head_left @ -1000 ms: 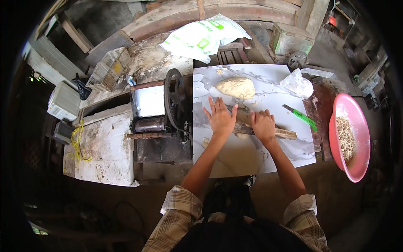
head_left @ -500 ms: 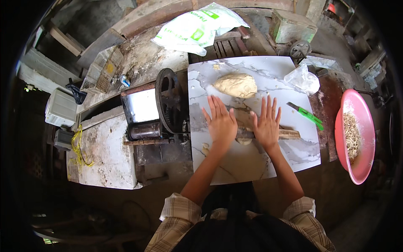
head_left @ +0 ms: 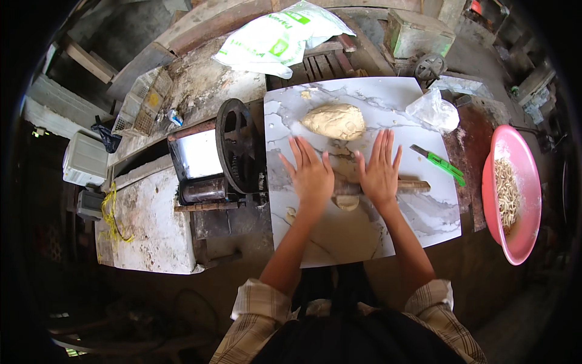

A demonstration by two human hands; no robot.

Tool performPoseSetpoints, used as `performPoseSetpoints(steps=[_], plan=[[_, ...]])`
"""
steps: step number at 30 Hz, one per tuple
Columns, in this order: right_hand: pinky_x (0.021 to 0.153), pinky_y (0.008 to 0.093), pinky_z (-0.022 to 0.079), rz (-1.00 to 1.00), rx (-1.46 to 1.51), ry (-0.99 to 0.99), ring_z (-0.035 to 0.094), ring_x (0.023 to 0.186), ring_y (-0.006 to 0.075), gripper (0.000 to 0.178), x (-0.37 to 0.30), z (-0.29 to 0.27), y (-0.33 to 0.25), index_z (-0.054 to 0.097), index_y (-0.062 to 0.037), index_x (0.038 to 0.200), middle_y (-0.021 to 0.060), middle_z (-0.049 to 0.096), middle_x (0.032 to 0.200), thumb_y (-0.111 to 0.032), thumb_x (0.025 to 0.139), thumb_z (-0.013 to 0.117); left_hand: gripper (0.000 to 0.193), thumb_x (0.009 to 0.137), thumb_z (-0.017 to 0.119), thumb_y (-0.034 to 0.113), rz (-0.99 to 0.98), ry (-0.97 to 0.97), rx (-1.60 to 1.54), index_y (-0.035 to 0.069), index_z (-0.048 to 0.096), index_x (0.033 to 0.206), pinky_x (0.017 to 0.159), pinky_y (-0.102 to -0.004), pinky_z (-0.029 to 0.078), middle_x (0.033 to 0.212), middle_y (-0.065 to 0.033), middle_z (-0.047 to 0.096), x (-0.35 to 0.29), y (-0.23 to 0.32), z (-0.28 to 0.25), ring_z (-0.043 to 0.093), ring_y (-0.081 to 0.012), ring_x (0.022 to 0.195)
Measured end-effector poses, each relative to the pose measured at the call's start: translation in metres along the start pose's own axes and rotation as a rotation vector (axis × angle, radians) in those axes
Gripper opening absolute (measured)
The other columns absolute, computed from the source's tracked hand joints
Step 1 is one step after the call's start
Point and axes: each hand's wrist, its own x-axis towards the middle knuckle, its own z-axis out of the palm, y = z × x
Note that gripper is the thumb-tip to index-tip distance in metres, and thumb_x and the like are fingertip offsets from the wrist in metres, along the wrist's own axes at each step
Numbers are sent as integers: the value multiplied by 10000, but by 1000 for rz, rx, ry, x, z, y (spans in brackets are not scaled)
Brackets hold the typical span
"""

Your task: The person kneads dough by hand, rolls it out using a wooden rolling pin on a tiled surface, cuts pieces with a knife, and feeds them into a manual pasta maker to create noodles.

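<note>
Right hand (head_left: 379,176) has uncurled since one second earlier; it and the left hand (head_left: 313,181) lie flat across the wooden roller (head_left: 415,186), unclenched; pale dough (head_left: 347,204) shows beside the roller.

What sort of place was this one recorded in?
Probably a small, rough food workshop, though the pictures can't confirm it: dough and a rolling pin lie on a board, a roller machine stands to its left, and a pink basin holds pale strips.

White-green sack (head_left: 267,48) at back; plastic crate (head_left: 139,104) left of it; yellow cord (head_left: 110,217), white container (head_left: 85,159) farther left
</note>
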Motion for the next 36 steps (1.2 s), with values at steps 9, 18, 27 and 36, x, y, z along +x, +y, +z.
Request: performPoseSetpoints(steps=[9, 18, 27, 36], plan=[[1101, 524, 75, -69, -41, -60, 153, 1382, 297, 673, -41, -16, -6, 227, 104, 1361, 232, 264, 1432, -391, 933, 379, 577, 919, 416, 248, 32, -130, 47, -142, 268, 1319, 1084, -534, 134, 1355, -257, 377, -56, -15, -6, 262, -324, 1337], [1095, 528, 65, 50, -11, 9, 138, 1386, 288, 706, 4, 13, -6, 193, 105, 1370, 225, 271, 1432, -432, 938, 347, 612, 922, 410, 269, 72, 2, 65, -163, 240, 1321, 1097, -504, 136, 1361, -307, 330, 6, -14, 11, 224, -358, 1346], [1095, 528, 72, 27, -23, -29, 149, 1384, 292, 702, -30, 0, 1, 216, 94, 1369, 227, 286, 1425, -437, 932, 356, 613, 916, 422, 267, 166, -54, -27, -174, 256, 1308, 1093, -514, 145, 1351, -305, 347, -19, -8, -5, 252, -363, 1333], [1089, 552, 71, -7, -52, 1, 154, 1386, 261, 684, -50, -12, -6, 242, 75, 1372, 215, 267, 1438, -398, 910, 418, 610, 886, 456, 234, 208, -111, 44, -156, 268, 1315, 1097, -501, 154, 1364, -286, 345, -43, -16, -3, 279, -362, 1322]])
